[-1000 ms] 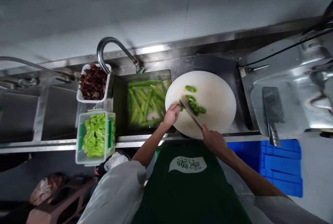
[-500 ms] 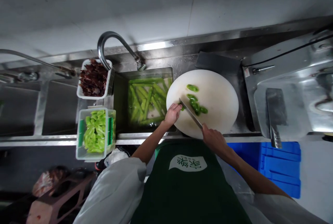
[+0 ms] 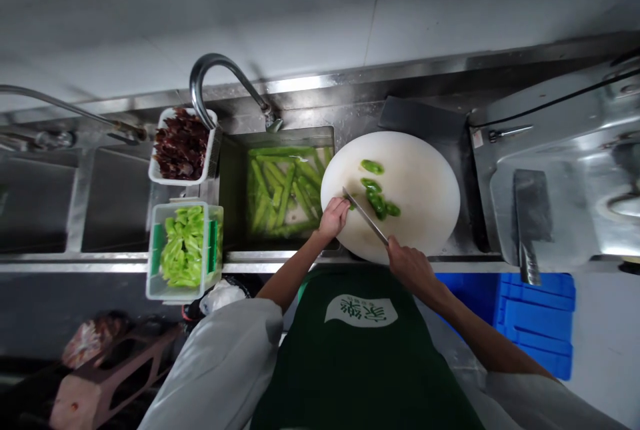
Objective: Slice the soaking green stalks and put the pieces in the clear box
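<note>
A round white cutting board (image 3: 425,197) lies over the counter to the right of a sink basin. My right hand (image 3: 411,267) is closed round the handle of a knife (image 3: 367,219), whose blade slants up and left over the board. At the blade's tip, my left hand (image 3: 334,218) pinches a small green vegetable piece (image 3: 351,203) on the board's left side. Several cut green slices (image 3: 377,203) lie just right of the blade, with one slice (image 3: 372,167) apart above them.
Long green stalks (image 3: 287,193) lie in water in the basin, under a curved faucet (image 3: 227,60). To the left stand a basket of dark red leafy food (image 3: 181,147) and a clear tub of green slices (image 3: 183,250). A cleaver (image 3: 530,217) rests at the right.
The view has shifted slightly. Both hands and the knife stay in nearly the same place on the board, and the slices lie as before.
</note>
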`<state>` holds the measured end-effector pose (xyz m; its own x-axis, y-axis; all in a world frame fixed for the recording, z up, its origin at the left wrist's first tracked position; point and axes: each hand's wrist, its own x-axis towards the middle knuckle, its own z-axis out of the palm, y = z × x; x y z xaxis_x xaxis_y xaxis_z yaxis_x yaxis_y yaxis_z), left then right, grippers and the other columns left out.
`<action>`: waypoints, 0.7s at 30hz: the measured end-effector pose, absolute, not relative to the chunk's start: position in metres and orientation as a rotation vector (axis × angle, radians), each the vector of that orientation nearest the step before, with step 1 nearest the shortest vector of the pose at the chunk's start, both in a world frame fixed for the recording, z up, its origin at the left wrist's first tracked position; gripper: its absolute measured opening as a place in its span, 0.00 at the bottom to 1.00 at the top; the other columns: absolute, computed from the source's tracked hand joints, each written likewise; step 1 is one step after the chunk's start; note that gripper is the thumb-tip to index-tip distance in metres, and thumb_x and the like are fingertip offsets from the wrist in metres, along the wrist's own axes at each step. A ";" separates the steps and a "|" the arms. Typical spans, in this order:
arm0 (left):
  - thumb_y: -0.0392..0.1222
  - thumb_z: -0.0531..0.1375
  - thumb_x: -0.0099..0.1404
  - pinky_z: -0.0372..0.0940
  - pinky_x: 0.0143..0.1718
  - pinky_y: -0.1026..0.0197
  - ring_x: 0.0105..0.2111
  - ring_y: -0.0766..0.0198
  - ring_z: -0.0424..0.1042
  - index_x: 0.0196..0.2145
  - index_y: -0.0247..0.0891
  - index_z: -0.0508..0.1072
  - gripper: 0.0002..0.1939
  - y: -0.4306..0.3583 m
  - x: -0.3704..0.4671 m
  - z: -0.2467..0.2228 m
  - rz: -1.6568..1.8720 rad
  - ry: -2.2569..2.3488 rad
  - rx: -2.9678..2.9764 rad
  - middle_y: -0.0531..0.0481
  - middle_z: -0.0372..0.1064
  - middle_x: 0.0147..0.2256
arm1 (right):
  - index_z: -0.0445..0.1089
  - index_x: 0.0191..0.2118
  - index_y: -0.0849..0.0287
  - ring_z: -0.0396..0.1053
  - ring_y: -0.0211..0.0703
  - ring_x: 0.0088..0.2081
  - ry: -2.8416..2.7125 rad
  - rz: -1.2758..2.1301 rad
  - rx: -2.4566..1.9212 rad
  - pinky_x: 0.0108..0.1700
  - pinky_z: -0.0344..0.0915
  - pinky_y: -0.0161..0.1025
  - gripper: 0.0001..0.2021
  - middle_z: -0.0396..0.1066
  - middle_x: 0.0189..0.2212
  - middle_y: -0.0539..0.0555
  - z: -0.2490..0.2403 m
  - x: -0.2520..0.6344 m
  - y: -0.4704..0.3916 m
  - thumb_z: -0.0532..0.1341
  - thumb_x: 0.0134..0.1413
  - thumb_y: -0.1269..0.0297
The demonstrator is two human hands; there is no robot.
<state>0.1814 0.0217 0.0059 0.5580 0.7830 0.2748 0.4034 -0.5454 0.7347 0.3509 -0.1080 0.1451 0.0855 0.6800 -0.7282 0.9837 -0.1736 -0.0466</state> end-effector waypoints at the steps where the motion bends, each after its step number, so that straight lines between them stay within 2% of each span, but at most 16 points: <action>1: 0.42 0.47 0.73 0.68 0.48 0.52 0.43 0.59 0.68 0.44 0.37 0.72 0.14 0.022 0.182 0.006 0.796 0.945 2.179 0.43 0.69 0.40 | 0.60 0.51 0.64 0.75 0.49 0.37 1.635 -0.875 1.904 0.35 0.59 0.37 0.14 0.75 0.33 0.62 0.146 0.350 -0.106 0.44 0.67 0.67; 8: 0.40 0.48 0.73 0.69 0.46 0.53 0.42 0.60 0.69 0.44 0.36 0.72 0.14 0.021 0.182 0.006 0.820 0.938 2.218 0.43 0.70 0.39 | 0.60 0.52 0.65 0.75 0.51 0.38 1.648 -0.864 1.900 0.36 0.59 0.39 0.16 0.75 0.33 0.62 0.152 0.351 -0.107 0.42 0.68 0.66; 13: 0.41 0.48 0.73 0.70 0.48 0.53 0.44 0.60 0.69 0.43 0.37 0.72 0.13 0.018 0.178 0.005 0.818 0.923 2.222 0.43 0.70 0.40 | 0.61 0.49 0.63 0.75 0.50 0.38 1.619 -0.912 1.916 0.36 0.59 0.38 0.14 0.75 0.35 0.62 0.142 0.351 -0.107 0.43 0.68 0.66; 21: 0.40 0.47 0.72 0.69 0.48 0.49 0.44 0.58 0.70 0.45 0.38 0.72 0.14 0.019 0.178 0.003 0.749 0.910 2.247 0.42 0.70 0.42 | 0.60 0.50 0.62 0.76 0.50 0.36 1.603 -0.886 1.876 0.36 0.59 0.38 0.13 0.75 0.31 0.61 0.155 0.352 -0.111 0.43 0.67 0.66</action>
<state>0.1778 0.0186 0.0029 0.6065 0.7468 0.2726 0.4113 -0.5882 0.6963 0.3520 -0.1110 0.1549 0.0885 0.6494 -0.7553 0.9850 -0.1698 -0.0306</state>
